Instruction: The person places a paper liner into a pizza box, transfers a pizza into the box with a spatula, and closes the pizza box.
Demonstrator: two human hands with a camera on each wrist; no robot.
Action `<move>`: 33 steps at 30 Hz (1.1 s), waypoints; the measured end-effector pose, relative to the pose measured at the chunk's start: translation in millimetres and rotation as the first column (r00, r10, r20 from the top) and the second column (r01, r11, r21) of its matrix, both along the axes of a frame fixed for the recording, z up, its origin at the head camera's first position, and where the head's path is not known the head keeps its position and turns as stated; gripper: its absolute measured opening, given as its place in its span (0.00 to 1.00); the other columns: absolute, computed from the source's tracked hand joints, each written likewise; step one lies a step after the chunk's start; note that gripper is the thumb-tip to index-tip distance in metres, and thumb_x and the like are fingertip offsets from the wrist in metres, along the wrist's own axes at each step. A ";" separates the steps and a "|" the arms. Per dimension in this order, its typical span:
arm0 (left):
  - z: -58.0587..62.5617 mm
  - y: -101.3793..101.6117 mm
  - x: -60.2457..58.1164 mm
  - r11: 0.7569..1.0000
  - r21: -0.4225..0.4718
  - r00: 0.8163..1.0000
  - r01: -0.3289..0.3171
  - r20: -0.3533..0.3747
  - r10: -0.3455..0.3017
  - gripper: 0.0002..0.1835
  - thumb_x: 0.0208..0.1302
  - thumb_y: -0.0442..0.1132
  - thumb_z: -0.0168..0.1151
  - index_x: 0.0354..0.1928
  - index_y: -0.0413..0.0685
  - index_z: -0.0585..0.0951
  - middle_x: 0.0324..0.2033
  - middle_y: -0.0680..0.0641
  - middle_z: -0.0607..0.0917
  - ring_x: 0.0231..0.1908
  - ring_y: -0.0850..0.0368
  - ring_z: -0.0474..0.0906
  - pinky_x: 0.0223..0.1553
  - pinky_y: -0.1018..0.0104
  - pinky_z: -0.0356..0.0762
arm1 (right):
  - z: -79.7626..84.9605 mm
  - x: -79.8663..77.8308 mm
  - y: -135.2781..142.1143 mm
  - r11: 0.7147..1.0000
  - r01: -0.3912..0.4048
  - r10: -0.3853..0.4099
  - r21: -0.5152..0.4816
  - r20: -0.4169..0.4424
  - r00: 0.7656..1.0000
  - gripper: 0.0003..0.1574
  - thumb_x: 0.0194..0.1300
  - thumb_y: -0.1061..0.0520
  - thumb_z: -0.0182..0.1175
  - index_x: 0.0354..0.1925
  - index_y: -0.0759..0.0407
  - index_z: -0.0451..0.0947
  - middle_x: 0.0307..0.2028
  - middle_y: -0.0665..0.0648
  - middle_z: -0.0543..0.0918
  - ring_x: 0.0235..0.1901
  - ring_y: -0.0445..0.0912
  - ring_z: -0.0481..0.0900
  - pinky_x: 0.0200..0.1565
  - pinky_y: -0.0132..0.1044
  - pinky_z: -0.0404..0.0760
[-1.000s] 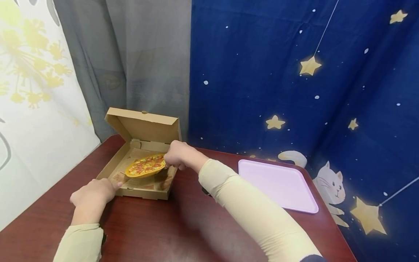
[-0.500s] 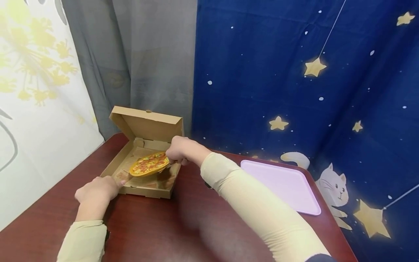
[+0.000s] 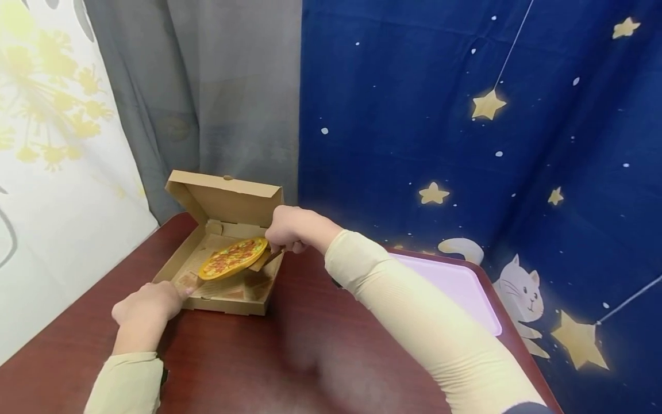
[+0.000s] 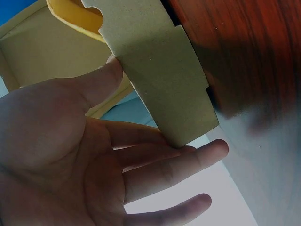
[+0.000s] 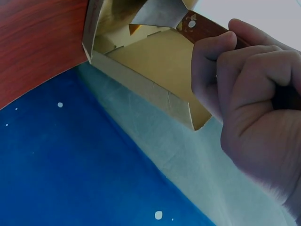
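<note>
An open cardboard pizza box (image 3: 224,305) holds a toy-like pizza (image 3: 233,259) with a yellow crust. My right hand (image 3: 293,227) grips the brown handle (image 5: 204,27) of a pizza server, fingers curled round it. Its flat metal blade (image 5: 162,12) reaches into the box, under the pizza's right side in the head view. The pizza lies tilted, right side higher than the left. My left hand (image 3: 150,305) holds the box's front left corner. In the left wrist view, the thumb presses the wall's inside edge and the fingers (image 4: 169,172) lie along the outside.
A pale purple tray (image 3: 455,282) lies on the right of the dark red table (image 3: 238,362), partly behind my right sleeve. The box lid (image 3: 233,198) stands raised at the back, near the grey curtain (image 3: 248,103). A blue star-patterned curtain (image 3: 383,144) hangs behind the table.
My right hand has risen slightly and shifted right with the server. The pizza's right side has tilted higher, and the blade shows more beneath it. My left hand stays at the box corner.
</note>
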State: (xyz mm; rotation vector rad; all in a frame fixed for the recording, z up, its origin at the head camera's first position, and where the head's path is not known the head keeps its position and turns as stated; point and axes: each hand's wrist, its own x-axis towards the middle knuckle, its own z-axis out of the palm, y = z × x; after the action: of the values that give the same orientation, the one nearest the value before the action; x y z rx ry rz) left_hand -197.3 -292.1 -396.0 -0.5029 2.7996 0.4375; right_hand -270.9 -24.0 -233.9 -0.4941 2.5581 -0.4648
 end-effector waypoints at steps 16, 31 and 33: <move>-2.3 1.0 -0.5 1.000 0.002 1.000 -0.005 0.016 0.005 0.49 0.78 0.71 0.43 0.69 0.26 0.72 0.66 0.18 0.72 0.58 0.19 0.77 0.47 0.34 0.77 | 21.7 23.0 36.1 1.000 -0.015 0.015 0.022 -0.025 1.000 0.21 0.62 0.68 0.60 0.14 0.54 0.71 0.13 0.49 0.63 0.15 0.41 0.55 0.21 0.33 0.58; -2.8 0.1 2.8 1.000 -0.009 1.000 -0.010 0.003 0.010 0.50 0.77 0.71 0.44 0.69 0.24 0.71 0.66 0.17 0.71 0.57 0.19 0.78 0.47 0.33 0.77 | 5.9 32.2 71.5 0.999 -0.023 0.024 0.035 -0.029 0.999 0.13 0.61 0.68 0.63 0.21 0.57 0.83 0.13 0.49 0.68 0.13 0.41 0.61 0.18 0.32 0.64; -2.9 0.7 2.3 1.000 -0.005 1.000 -0.014 -0.002 0.014 0.50 0.77 0.71 0.44 0.69 0.24 0.71 0.66 0.18 0.71 0.58 0.19 0.78 0.48 0.33 0.77 | 9.6 33.2 72.8 0.998 -0.029 0.031 0.048 -0.037 0.999 0.16 0.60 0.68 0.62 0.18 0.56 0.80 0.13 0.49 0.67 0.13 0.41 0.60 0.19 0.33 0.64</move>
State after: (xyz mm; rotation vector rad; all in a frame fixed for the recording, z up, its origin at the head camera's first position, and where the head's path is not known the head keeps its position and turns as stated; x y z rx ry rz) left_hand -195.0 -291.4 -398.9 -0.5240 2.8010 0.4338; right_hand -237.7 48.9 -224.3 -0.5281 2.5880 -0.3868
